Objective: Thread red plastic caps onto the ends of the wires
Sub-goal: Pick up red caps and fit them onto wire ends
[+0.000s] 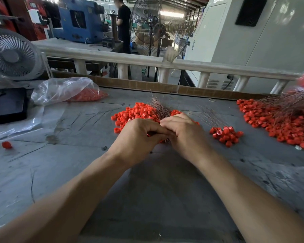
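Observation:
A loose heap of red plastic caps (135, 114) lies on the grey table just beyond my hands. A bundle of thin coppery wires (159, 106) fans up from between my hands. My left hand (139, 137) has its fingers curled, with a bit of red showing under them. My right hand (184, 132) meets it fingertip to fingertip, fingers curled over the wire bundle's lower end. What the fingertips pinch is hidden. A small group of capped wires (225, 134) lies to the right of my right hand.
A large pile of capped wires (279, 123) fills the table's right side. A clear bag of red caps (68, 92) lies at the back left, beside a desk fan (12, 55). One stray cap (7, 145) sits near the left edge. A person stands by machines beyond the railing.

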{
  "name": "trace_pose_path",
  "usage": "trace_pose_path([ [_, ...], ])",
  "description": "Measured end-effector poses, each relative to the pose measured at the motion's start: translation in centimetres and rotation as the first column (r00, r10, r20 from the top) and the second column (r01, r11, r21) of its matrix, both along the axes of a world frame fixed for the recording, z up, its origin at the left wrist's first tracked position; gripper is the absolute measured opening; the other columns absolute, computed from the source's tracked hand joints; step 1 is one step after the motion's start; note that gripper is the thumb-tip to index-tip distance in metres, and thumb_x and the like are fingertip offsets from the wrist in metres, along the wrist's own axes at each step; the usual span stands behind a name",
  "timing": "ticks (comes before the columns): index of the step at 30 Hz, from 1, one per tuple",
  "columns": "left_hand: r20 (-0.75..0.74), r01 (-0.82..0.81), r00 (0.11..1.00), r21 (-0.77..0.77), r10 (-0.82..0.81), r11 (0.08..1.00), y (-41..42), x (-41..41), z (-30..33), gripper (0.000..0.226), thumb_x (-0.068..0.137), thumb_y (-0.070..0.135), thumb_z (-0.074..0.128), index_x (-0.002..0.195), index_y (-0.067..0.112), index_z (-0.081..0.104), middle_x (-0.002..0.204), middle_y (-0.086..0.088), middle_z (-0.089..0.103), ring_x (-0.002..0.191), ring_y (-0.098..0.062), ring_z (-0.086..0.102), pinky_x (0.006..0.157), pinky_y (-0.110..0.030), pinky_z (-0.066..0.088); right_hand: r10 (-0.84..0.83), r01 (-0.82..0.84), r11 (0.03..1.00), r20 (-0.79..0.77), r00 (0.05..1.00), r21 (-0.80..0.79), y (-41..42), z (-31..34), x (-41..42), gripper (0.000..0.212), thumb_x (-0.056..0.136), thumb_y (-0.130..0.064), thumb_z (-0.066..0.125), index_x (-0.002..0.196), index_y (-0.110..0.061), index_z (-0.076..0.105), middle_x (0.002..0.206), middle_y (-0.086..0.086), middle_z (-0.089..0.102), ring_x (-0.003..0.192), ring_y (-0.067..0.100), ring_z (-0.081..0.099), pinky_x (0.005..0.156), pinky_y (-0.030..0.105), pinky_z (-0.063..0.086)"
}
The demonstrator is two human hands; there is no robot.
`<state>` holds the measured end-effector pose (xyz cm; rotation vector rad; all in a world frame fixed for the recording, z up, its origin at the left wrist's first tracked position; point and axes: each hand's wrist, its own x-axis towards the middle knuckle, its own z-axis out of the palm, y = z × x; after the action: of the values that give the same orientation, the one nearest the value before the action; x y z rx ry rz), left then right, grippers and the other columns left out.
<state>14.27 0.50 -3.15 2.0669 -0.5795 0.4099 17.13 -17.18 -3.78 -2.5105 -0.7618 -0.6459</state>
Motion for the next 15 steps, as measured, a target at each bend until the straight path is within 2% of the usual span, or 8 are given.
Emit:
trace_pose_path([
  [2,0.014,0.005,1.0,0.0,-0.005,1.0,0.0,-0.1,0.1,0.041,0.086,0.01,0.078,0.085,0.05,0.074,0.086,0.022,0.071,0.079,0.0,0.069,0.072,-0.009,0.047,-0.031,0.031,0.999,0.006,0.999,-0.028,0.0,0.1,0.0,0.014,0.094,-0.017,0.07,0.103,-0.018,0.081,0.111,-0.003,0.075,0.108,0.025,0.06,0.092,0.029,0.043],
  [3,0.019,0.008,1.0,0.004,-0.008,1.0,0.0,-0.2,0.1,0.041,0.086,0.01,0.079,0.084,0.051,0.074,0.085,0.02,0.072,0.08,0.0,0.069,0.073,-0.01,0.049,-0.047,0.047,0.998,0.002,0.999,-0.038,0.0,0.2,0.0,0.016,0.094,-0.015,0.068,0.103,-0.018,0.081,0.112,-0.003,0.075,0.109,0.025,0.059,0.092,0.029,0.042],
  [7,0.059,0.038,0.998,0.01,-0.039,0.999,-0.4,-0.5,0.3,0.018,0.085,0.01,0.08,0.093,0.025,0.083,0.086,0.015,0.074,0.084,0.0,0.07,0.076,-0.016,0.054,-0.095,0.088,0.989,-0.059,0.994,-0.115,0.1,0.5,-0.2,0.026,0.092,-0.009,0.057,0.099,-0.021,0.08,0.109,-0.005,0.073,0.111,0.023,0.053,0.09,0.029,0.04],
  [11,0.131,0.069,0.989,0.037,-0.073,0.997,-0.4,-0.9,0.7,0.016,0.085,0.008,0.08,0.096,0.019,0.082,0.087,0.014,0.073,0.082,0.001,0.07,0.074,-0.013,0.052,-0.102,0.095,0.989,-0.055,0.993,-0.113,0.1,0.7,-0.3,0.023,0.096,-0.014,0.059,0.101,-0.024,0.079,0.111,-0.008,0.072,0.113,0.022,0.051,0.094,0.032,0.04],
  [15,0.174,0.1,0.979,0.025,-0.103,0.995,-0.4,-1.3,1.1,0.014,0.085,0.005,0.079,0.095,0.015,0.082,0.085,0.014,0.073,0.08,0.002,0.069,0.072,-0.012,0.052,-0.135,0.123,0.979,-0.061,0.989,-0.159,0.1,0.7,-0.2,0.025,0.1,-0.02,0.055,0.109,-0.023,0.078,0.123,-0.006,0.069,0.119,0.023,0.049,0.099,0.035,0.041],
])
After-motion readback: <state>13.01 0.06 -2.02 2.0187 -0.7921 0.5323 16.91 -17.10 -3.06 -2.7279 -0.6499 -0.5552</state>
